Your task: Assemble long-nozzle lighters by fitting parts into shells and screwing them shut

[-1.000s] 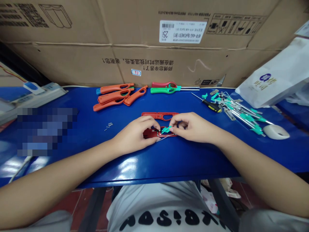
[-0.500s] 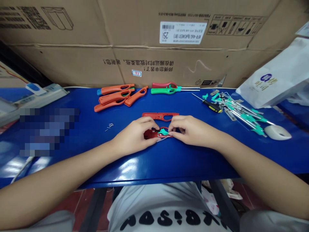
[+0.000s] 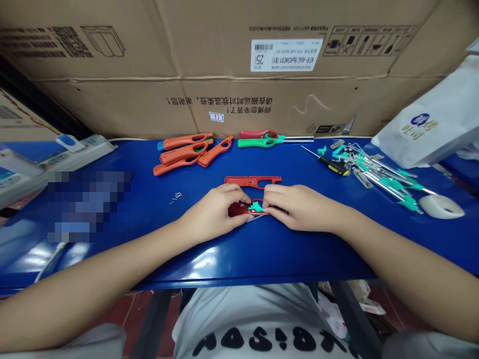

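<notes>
Between my hands, low over the blue table, is a red lighter shell half [image 3: 236,209] with its hollow side up. My left hand [image 3: 215,209] grips its left end, thumb along the near side. A teal trigger piece [image 3: 256,206] sits in the shell, with a thin white wire beside it. My right hand [image 3: 292,207] pinches at the right side of the trigger piece; the fingertips partly hide what they hold. Just beyond my hands lies the other red shell half [image 3: 243,181], flat on the table.
Orange lighter shells [image 3: 183,153] and assembled lighters [image 3: 258,142] lie along the back by a cardboard box [image 3: 209,55]. Small screws [image 3: 176,196] lie to the left. At right are a screwdriver [image 3: 333,165], metal tubes with teal parts [image 3: 385,182], a white mouse-shaped object [image 3: 441,206] and a paper bag [image 3: 426,114].
The whole view has shifted slightly, so everything appears a little further right. Both hands keep nearly the same hold on the red shell and trigger piece.
</notes>
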Demonstrator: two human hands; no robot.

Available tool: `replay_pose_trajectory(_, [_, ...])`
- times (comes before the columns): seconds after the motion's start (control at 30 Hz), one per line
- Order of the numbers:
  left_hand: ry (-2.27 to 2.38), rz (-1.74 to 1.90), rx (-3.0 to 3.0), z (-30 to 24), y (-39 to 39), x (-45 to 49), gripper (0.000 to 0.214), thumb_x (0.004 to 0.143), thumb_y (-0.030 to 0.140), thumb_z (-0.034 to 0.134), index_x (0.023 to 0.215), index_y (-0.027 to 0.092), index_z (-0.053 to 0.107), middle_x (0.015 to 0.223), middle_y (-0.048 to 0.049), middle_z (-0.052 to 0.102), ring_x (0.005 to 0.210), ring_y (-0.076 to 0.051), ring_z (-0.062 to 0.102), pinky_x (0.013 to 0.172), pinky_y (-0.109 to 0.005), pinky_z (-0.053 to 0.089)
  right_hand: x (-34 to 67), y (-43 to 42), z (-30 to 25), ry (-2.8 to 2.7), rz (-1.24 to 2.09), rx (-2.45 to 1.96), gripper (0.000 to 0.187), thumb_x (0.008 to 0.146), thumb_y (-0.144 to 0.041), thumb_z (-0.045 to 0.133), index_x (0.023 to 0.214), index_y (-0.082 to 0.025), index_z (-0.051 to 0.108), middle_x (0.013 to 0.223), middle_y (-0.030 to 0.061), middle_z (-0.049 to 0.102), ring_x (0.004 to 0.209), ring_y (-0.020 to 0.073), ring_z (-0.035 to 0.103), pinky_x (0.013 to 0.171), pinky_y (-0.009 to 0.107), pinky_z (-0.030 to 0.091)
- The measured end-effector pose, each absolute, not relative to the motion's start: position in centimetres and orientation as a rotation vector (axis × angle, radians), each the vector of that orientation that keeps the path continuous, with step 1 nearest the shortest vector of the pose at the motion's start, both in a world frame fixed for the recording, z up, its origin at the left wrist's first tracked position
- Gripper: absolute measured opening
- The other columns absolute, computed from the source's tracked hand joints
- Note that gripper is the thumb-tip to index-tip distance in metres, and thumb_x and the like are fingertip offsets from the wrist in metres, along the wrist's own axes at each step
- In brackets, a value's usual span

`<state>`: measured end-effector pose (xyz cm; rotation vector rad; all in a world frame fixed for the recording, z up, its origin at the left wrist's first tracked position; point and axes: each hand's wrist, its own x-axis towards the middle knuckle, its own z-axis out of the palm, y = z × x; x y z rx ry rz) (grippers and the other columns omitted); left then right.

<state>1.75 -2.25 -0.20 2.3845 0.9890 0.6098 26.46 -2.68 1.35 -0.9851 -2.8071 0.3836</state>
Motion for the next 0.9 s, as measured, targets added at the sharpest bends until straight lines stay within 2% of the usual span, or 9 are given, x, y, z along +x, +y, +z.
replay_pose_trajectory(0.43, [1.0,0.587,2.392,-0.04,-2.38,1.75,0.017,0.087,0.026,0.075,0.101,0.019,0.07,0.1,-0.0065,0.069,0.092,-0.022,0.066,0.082,-0.035,0.055,26.07,-3.26,1.46,-2.82,0.208,-1.018,0.021,0.104,-0.025,0.044,0.098,-0.018,0.063,0.1,0.0071,0.066,0.076,0.016,0.057,0.061,0.029,0.033])
replay_pose_trajectory(0.9, [0.966,0.607,2.362,-0.36,-2.2,1.93,0.017,0.087,0.027,0.075,0.097,0.016,0.067,0.096,-0.0051,0.065,0.083,-0.018,0.062,0.076,-0.032,0.052,25.77,-3.26,1.61,-2.815,0.317,-1.05,0.02,0.102,-0.025,0.048,0.095,-0.018,0.065,0.098,0.0055,0.068,0.077,0.016,0.059,0.063,0.028,0.034])
